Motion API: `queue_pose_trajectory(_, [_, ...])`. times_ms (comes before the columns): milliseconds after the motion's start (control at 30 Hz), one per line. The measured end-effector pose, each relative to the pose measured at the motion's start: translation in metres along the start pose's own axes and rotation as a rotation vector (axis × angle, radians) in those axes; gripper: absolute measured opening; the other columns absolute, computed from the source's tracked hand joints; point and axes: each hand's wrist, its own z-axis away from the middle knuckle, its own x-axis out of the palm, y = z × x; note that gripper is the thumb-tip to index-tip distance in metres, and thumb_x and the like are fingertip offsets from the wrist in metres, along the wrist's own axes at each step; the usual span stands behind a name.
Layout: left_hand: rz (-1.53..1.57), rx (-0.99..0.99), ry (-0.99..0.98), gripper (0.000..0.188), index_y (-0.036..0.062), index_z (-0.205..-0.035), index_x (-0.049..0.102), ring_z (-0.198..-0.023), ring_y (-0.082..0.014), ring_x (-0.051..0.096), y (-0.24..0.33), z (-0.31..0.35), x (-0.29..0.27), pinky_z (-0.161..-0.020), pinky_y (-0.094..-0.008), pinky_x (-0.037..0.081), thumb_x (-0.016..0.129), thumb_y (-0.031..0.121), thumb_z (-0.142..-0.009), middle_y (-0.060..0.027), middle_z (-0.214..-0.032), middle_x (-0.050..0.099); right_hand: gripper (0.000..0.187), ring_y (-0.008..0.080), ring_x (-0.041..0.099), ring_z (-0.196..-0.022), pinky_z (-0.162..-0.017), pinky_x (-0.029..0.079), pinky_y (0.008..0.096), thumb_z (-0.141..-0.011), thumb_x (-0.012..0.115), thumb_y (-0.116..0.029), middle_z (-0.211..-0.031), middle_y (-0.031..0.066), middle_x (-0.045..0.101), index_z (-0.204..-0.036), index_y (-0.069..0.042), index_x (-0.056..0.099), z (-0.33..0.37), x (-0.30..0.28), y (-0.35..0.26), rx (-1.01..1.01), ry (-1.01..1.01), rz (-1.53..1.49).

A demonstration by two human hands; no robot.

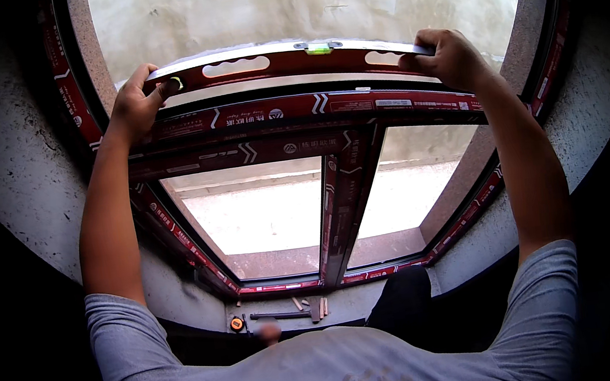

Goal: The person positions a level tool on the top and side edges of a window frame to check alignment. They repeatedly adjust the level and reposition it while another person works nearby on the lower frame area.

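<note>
A long red spirit level (316,62) spans the width between my hands, with a bright green vial (318,49) at the middle of its upper edge and two oblong cut-outs. At its left end, my left hand (136,104) is closed, thumb on the near face. My right hand (450,58) grips the dark end cap on the other side. Just below the level runs the crossbar (235,115) of a window frame wrapped in red printed film. A pale strip shows between the two; whether they touch anywhere, I cannot tell.
Beneath the crossbar, a mullion (347,193) divides two lower panes. On the sill below lie a hammer (315,309), several wooden strips (324,308) and an orange-and-black tape measure (237,324). Grey wall reveals (14,150) flank the frame. A blurred shape (269,333) is near the hammer handle.
</note>
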Motion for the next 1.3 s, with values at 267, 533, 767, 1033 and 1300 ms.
queue_pose_trajectory(267, [-0.047, -0.047, 0.001, 0.058, 0.0015, -0.122, 0.063, -0.097, -0.0197, 0.068, -0.002, 0.007, 0.005, -0.089, -0.0352, 0.054, 0.074, 0.053, -0.098, -0.0122, -0.104, 0.074, 0.060, 0.0394, 0.072, -0.097, -0.086, 0.055, 0.0453, -0.086, 0.080, -0.058, -0.100, 0.0237, 0.075, -0.101, 0.000, 0.070, 0.010, 0.047, 0.055, 0.211, 0.166, 0.091])
queue_pose_trajectory(533, [-0.080, -0.124, -0.110, 0.053, 0.0016, -0.123, 0.064, -0.101, -0.0232, 0.070, -0.003, 0.008, 0.003, -0.090, -0.0356, 0.055, 0.074, 0.048, -0.099, -0.0155, -0.111, 0.075, 0.072, 0.0351, 0.070, -0.098, -0.087, 0.055, 0.0439, -0.078, 0.086, -0.065, -0.107, 0.0217, 0.072, -0.106, -0.001, 0.068, 0.027, 0.061, 0.047, 0.283, 0.316, -0.026])
queue_pose_trajectory(767, [-0.164, -0.132, -0.055, 0.052, 0.0023, -0.125, 0.064, -0.102, -0.0243, 0.070, 0.008, 0.009, 0.008, -0.092, -0.0367, 0.054, 0.074, 0.046, -0.099, -0.0158, -0.114, 0.074, 0.090, 0.0372, 0.068, -0.114, -0.097, 0.055, 0.0460, -0.079, 0.080, -0.075, -0.122, 0.0237, 0.068, -0.127, -0.002, 0.064, 0.023, 0.072, 0.052, 0.357, 0.378, 0.036])
queue_pose_trajectory(1033, [-0.105, -0.123, -0.079, 0.048, 0.0021, -0.126, 0.062, -0.097, -0.0165, 0.065, -0.003, 0.009, 0.008, -0.087, -0.0310, 0.052, 0.072, 0.043, -0.102, -0.0116, -0.107, 0.073, 0.104, 0.0350, 0.068, -0.118, -0.098, 0.057, 0.0446, -0.077, 0.073, -0.085, -0.130, 0.0239, 0.063, -0.138, -0.002, 0.060, 0.030, 0.072, 0.042, 0.424, 0.236, 0.052])
queue_pose_trajectory(1300, [-0.002, -0.139, -0.111, 0.044, 0.0023, -0.127, 0.061, -0.098, -0.0128, 0.063, -0.007, 0.007, 0.011, -0.087, -0.0294, 0.053, 0.071, 0.038, -0.104, -0.0079, -0.109, 0.072, 0.107, 0.0381, 0.066, -0.122, -0.101, 0.055, 0.0458, -0.075, 0.074, -0.086, -0.129, 0.0246, 0.063, -0.141, -0.003, 0.058, 0.029, 0.075, 0.053, 0.413, 0.234, 0.058])
